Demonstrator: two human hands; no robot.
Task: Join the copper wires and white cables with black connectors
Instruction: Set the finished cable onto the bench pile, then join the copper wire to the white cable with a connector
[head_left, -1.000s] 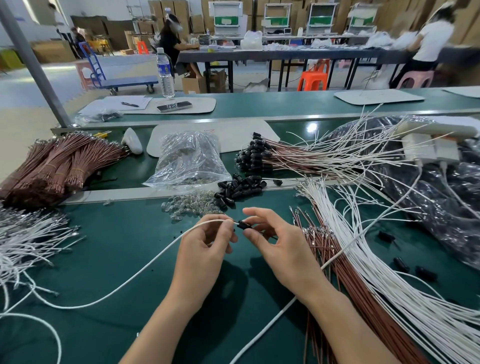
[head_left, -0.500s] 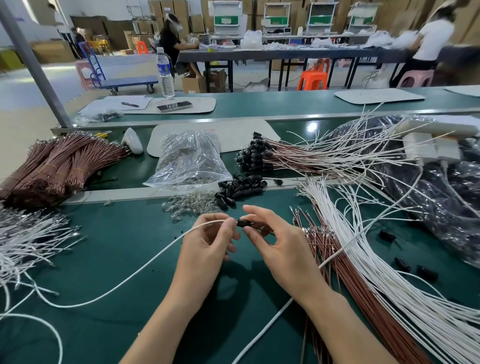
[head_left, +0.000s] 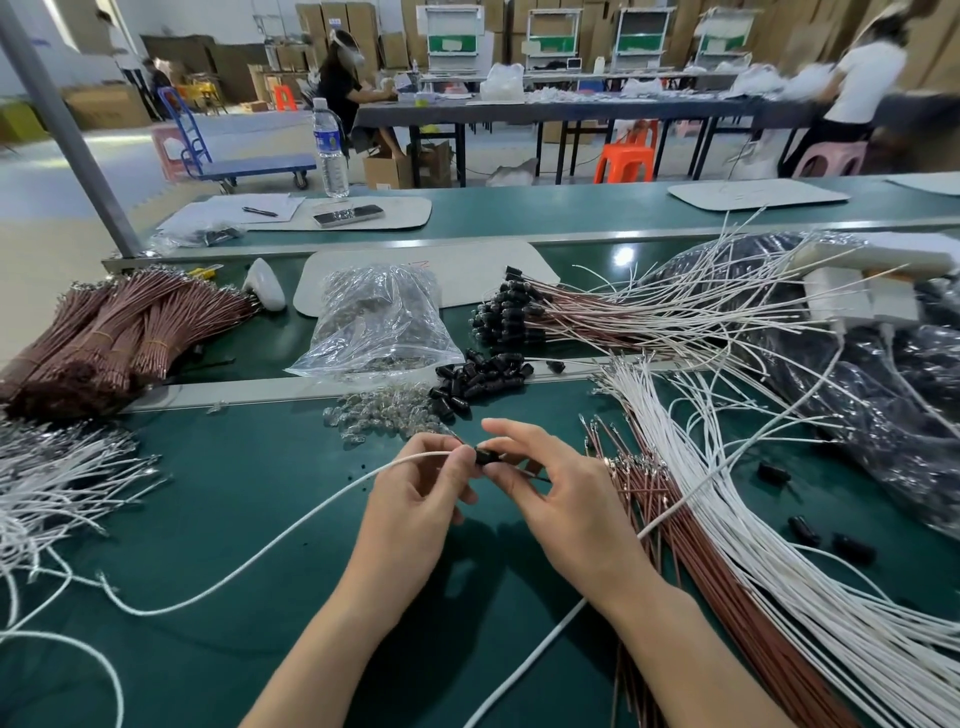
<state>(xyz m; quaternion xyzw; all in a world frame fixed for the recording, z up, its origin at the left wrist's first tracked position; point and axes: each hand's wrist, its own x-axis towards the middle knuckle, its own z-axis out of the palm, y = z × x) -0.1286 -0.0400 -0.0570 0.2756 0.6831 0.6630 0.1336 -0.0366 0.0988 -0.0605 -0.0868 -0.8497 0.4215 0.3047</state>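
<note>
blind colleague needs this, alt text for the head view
The left hand pinches a white cable while the right hand holds a black connector at its tip, above a green bench. Copper wires, more white cables and spare connectors lie around.

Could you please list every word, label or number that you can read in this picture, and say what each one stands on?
No text here can be read with certainty.
Label on the water bottle: blue with pale print, too small and blurred to read.
Far edge of the white mat: faint red marks, not legible.
The green panels on the background machines: no lettering can be made out.
</note>
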